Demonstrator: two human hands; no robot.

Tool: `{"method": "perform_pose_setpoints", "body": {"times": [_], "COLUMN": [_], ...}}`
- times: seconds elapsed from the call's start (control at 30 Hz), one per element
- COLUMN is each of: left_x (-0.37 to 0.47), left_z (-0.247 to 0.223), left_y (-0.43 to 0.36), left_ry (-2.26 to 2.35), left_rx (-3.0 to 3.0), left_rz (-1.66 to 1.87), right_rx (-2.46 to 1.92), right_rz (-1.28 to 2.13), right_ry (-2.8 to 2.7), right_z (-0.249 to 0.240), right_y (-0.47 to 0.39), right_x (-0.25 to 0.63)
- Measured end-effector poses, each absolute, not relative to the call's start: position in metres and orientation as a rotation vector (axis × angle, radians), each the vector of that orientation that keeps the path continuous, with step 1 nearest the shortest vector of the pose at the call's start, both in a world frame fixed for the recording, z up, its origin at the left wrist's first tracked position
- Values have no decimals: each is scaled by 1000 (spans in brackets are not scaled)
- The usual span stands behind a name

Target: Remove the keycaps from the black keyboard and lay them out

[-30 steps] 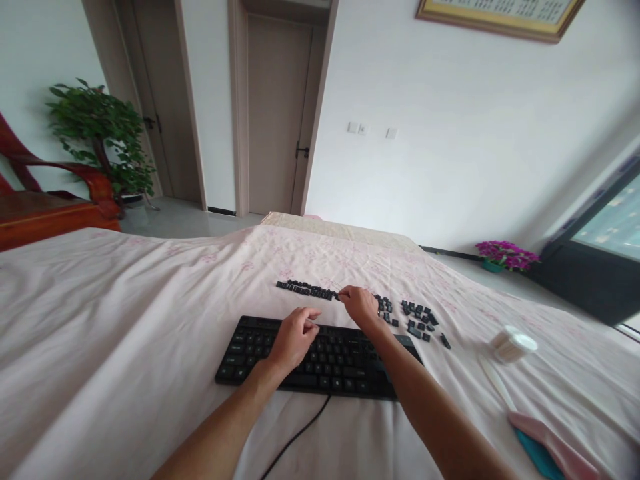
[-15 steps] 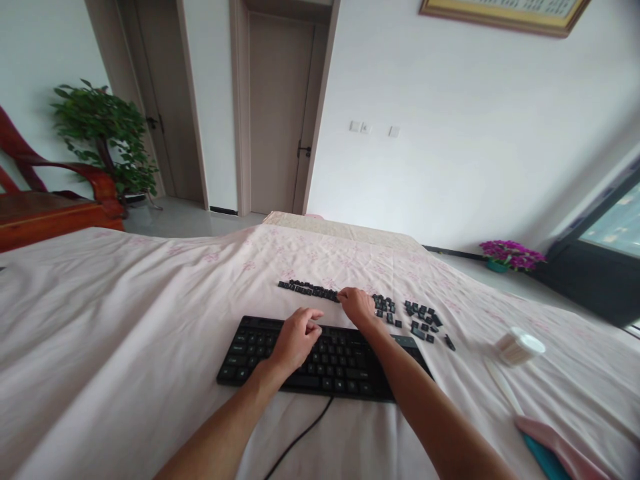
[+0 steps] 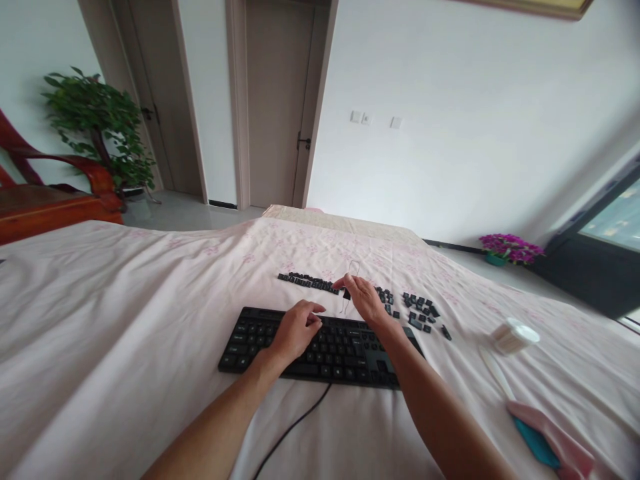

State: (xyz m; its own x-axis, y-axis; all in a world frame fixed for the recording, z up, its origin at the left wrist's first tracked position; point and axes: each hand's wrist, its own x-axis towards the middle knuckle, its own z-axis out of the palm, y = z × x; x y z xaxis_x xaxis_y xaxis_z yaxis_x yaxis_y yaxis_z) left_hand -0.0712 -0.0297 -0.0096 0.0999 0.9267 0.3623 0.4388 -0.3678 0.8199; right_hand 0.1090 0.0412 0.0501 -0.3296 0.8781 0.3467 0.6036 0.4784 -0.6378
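A black keyboard (image 3: 345, 375) lies on the pink-white cloth, its cable running toward me. Over its upper middle hovers my left hand (image 3: 295, 330), thumb and forefinger apart, with nothing between them. Just beyond the keyboard's far edge, my right hand (image 3: 366, 300) grips a wire keycap puller (image 3: 347, 293) by its black middle; one wire loop points up and thin prongs point down. Loose black keycaps (image 3: 305, 280) form a row behind the hands. More keycaps (image 3: 417, 310) lie in groups to the right, some hidden by my right hand. My right forearm covers part of the keyboard's right side.
On the right lie a clear tub of white sticks (image 3: 515, 335), a pale strip (image 3: 495, 370) and a pink and teal item (image 3: 537, 440). A wooden chair (image 3: 60, 193) and leafy plant (image 3: 100, 127) stand at left. Purple flowers (image 3: 513, 248) sit by the far wall.
My right hand has lifted slightly and turned from the keycap row, and the keycap puller now shows in it. My left hand stays over the keyboard. The view has tilted down a little.
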Motion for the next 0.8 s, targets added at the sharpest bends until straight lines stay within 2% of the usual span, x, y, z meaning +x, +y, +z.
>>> {"method": "perform_pose_setpoints", "body": {"times": [0.4, 0.8], "left_x": [-71, -67], "left_z": [-15, -2], "left_y": [-33, -39], "left_ry": [1310, 1453], "left_rx": [1983, 2122], "left_rz": [1166, 951], "right_rx": [-910, -776], "right_rz": [908, 888], "right_ry": [-1960, -2121], "right_z": [25, 15], "right_y": [-3, -3], "right_x": [106, 110]}}
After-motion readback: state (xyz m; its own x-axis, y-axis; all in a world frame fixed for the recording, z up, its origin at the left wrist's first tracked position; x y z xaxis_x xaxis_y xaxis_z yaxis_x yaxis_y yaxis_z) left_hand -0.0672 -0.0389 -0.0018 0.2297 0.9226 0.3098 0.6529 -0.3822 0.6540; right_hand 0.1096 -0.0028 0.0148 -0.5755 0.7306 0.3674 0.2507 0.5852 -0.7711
